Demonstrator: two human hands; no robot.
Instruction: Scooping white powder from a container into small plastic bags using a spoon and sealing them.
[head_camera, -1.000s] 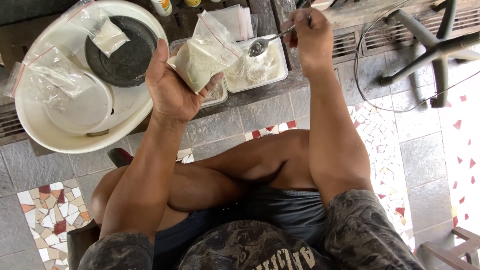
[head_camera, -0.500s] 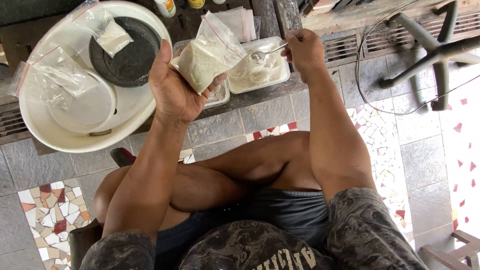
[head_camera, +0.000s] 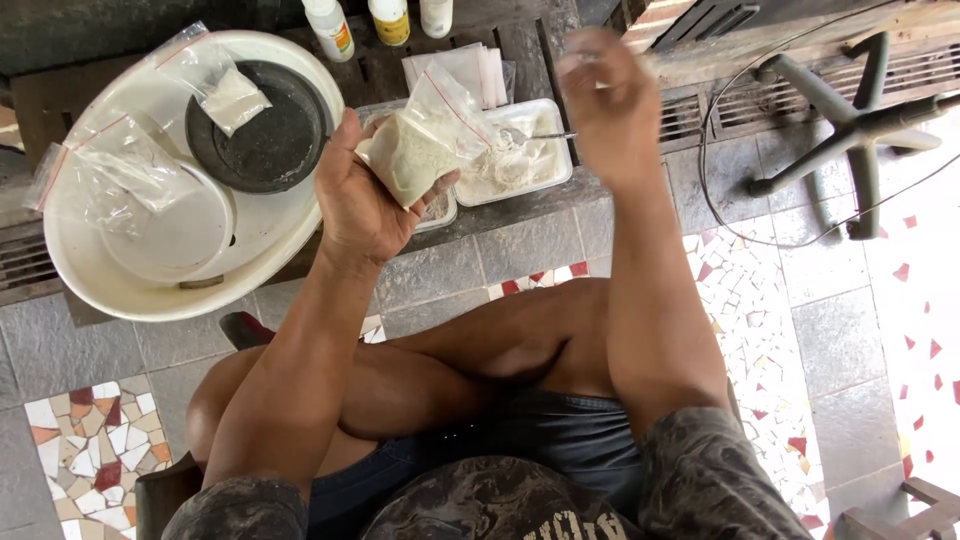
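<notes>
A broad, round white plastic basin (head_camera: 130, 290) fills the upper left, smooth and shallow-walled, resting on a dark low bench. Inside it lie a matte black round dish (head_camera: 265, 150), a pale round lid (head_camera: 170, 235) and two crinkled clear zip bags (head_camera: 130, 165), one with a little white powder in its corner. To the right of the basin sits a rectangular clear plastic tray (head_camera: 540, 160) with rounded corners, heaped with a whitish, fibrous mass. Behind it lies a stack of empty clear bags (head_camera: 470, 70), and three small white bottles (head_camera: 385, 18) stand along the top edge. The floor is grey stone tile mixed with broken-tile mosaic in red and white.

The left hand (head_camera: 365, 200) is raised palm-up over the bench edge, fingers and thumb curled firmly around a clear plastic bag (head_camera: 425, 145) part-filled with pale, grainy material; the bag's mouth gapes open toward the tray. The right hand (head_camera: 605, 100) hovers just right of the tray, blurred, its fingers bunched and pinching the handle of a thin metal spoon (head_camera: 535, 135) whose bowl rests in the tray's white mass, just beside the bag's mouth.
</notes>
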